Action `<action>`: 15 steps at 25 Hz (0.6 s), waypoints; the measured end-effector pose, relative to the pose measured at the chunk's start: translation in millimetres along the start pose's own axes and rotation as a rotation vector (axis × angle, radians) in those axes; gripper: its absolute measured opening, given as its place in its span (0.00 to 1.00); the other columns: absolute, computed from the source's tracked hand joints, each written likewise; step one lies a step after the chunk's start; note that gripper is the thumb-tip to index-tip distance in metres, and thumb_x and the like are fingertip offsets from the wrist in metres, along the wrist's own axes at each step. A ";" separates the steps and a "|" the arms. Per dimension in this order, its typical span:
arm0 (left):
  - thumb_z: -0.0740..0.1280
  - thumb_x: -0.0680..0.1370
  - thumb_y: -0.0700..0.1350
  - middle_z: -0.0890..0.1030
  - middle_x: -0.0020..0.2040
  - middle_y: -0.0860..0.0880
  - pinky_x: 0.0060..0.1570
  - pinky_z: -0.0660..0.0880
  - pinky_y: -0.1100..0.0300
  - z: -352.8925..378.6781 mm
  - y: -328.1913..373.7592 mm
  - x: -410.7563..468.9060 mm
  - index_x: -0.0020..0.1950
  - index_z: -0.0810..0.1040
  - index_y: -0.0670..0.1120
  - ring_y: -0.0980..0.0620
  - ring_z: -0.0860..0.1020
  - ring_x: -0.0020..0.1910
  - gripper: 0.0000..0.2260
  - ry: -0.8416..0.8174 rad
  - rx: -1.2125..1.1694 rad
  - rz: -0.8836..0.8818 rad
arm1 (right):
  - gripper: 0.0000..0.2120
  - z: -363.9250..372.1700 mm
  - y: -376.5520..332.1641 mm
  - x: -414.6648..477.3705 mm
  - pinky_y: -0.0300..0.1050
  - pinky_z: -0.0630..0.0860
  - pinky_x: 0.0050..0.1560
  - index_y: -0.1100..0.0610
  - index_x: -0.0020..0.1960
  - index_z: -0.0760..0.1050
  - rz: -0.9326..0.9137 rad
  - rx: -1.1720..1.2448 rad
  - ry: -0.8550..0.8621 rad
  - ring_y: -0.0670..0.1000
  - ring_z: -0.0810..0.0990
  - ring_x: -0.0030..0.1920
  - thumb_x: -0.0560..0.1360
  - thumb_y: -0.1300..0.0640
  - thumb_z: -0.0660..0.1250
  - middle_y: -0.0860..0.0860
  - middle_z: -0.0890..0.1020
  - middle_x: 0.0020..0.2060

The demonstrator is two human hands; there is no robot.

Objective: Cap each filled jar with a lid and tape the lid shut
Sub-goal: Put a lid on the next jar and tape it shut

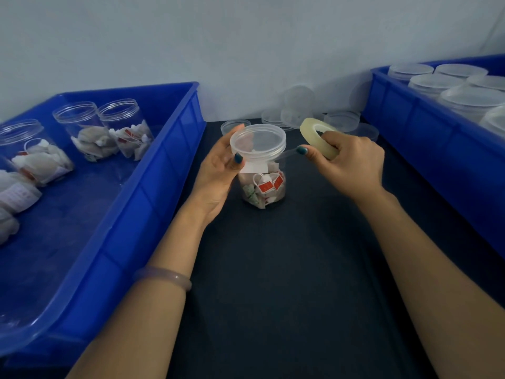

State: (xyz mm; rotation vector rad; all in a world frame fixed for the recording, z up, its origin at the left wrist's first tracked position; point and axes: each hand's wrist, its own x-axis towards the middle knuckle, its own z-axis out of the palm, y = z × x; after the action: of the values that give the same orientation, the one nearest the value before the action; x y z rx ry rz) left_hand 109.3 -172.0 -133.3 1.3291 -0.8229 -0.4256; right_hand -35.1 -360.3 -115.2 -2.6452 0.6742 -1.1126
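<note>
Head view: the jar (263,187), between the hands, is gripped at its lid (258,142) by the left hand (220,168); a tape roll (317,136) is clasped in the right hand (354,165), strip (288,153) stretched to the lid.

Clear plastic on a matt dark tabletop (287,269)

The jar (262,184) and lid (258,142) are smooth clear plastic, the tape roll (318,138) glossy and translucent, both bins (153,187) glossy blue plastic.

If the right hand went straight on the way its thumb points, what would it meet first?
Likely the lid on the centre jar; the right hand, gripping the tape roll, points at its rim, depth uncertain.
</note>
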 end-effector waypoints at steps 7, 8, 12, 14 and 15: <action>0.69 0.66 0.64 0.75 0.71 0.45 0.72 0.67 0.46 13.9 -1.3 15.0 0.70 0.72 0.53 0.46 0.73 0.71 0.35 -0.048 -0.301 -0.121 | 0.40 -0.1 -2.3 -0.3 0.46 0.60 0.33 0.58 0.39 0.75 0.006 0.049 -0.002 0.56 0.73 0.32 0.67 0.23 0.47 0.53 0.76 0.28; 0.66 0.71 0.60 0.76 0.70 0.43 0.72 0.67 0.44 16.9 -2.3 16.8 0.71 0.73 0.50 0.45 0.74 0.70 0.30 -0.012 -0.270 -0.138 | 0.40 -0.7 -2.0 0.2 0.46 0.60 0.33 0.58 0.40 0.76 0.010 0.049 0.000 0.55 0.73 0.32 0.67 0.23 0.46 0.53 0.76 0.29; 0.58 0.85 0.51 0.84 0.58 0.48 0.64 0.76 0.47 31.6 0.7 11.0 0.68 0.77 0.44 0.50 0.81 0.59 0.17 0.344 -0.206 -0.097 | 0.38 -1.6 -2.9 -0.6 0.44 0.58 0.31 0.56 0.40 0.75 0.005 0.050 -0.010 0.53 0.72 0.31 0.68 0.23 0.46 0.51 0.74 0.29; 0.54 0.81 0.66 0.83 0.59 0.53 0.60 0.76 0.58 40.2 8.2 -1.2 0.67 0.76 0.49 0.56 0.80 0.61 0.27 0.429 -0.123 0.048 | 0.37 -2.2 -3.3 -0.2 0.44 0.58 0.31 0.55 0.40 0.74 0.009 0.049 -0.009 0.53 0.72 0.31 0.68 0.23 0.47 0.50 0.74 0.29; 0.56 0.76 0.72 0.80 0.63 0.56 0.61 0.75 0.63 44.8 10.3 -8.0 0.68 0.73 0.52 0.59 0.78 0.63 0.31 0.407 -0.007 0.117 | 0.38 -2.3 -3.1 -0.1 0.44 0.59 0.31 0.56 0.40 0.75 0.009 0.047 -0.008 0.54 0.73 0.31 0.68 0.23 0.47 0.51 0.75 0.29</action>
State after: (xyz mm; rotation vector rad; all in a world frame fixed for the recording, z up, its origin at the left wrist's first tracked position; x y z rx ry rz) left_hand 69.3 -194.6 -124.7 1.2959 -0.5531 -0.0596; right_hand -35.7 -357.5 -112.6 -2.6034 0.6494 -1.1009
